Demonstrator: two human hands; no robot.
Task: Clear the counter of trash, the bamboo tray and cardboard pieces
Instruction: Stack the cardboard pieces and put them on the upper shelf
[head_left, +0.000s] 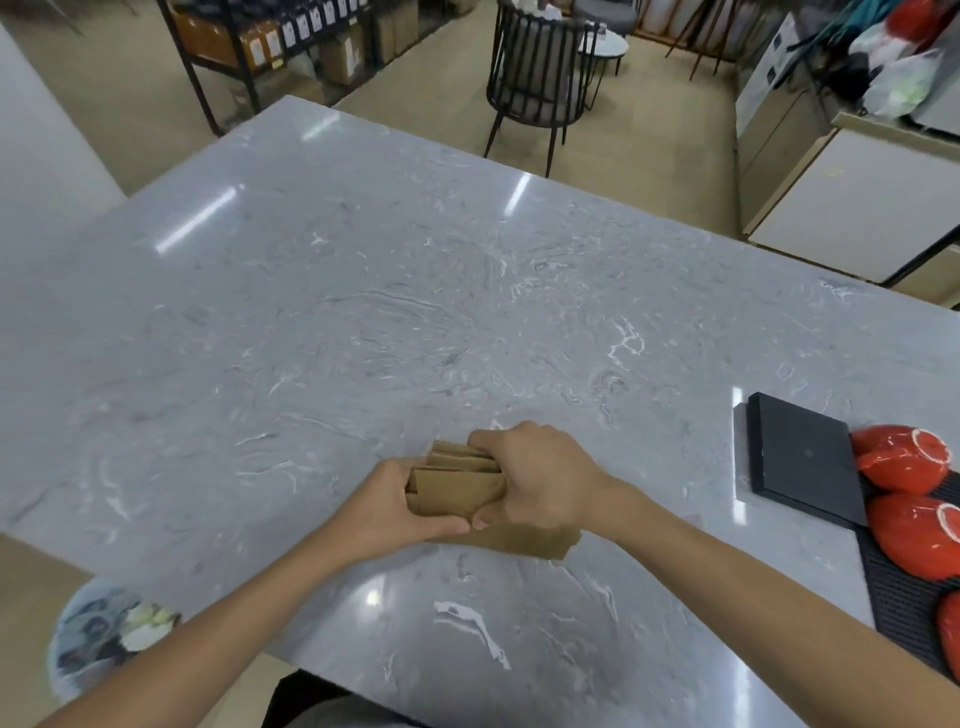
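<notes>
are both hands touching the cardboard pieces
Touching. The head view shows the left hand and right hand wrapped around the folded cardboard pieces from either side, with no gap.

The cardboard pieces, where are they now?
In the head view, the cardboard pieces sit low at centre on the grey counter, gripped between the left hand and the right hand.

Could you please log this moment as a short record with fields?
left hand: grips the cardboard pieces' left end
right hand: clamps them from above
cardboard pieces: folded brown stack, on the counter between both hands
counter: grey marble, middle bare
right edge: black box, red bowls on a black mat
bamboo tray: not in view
</notes>
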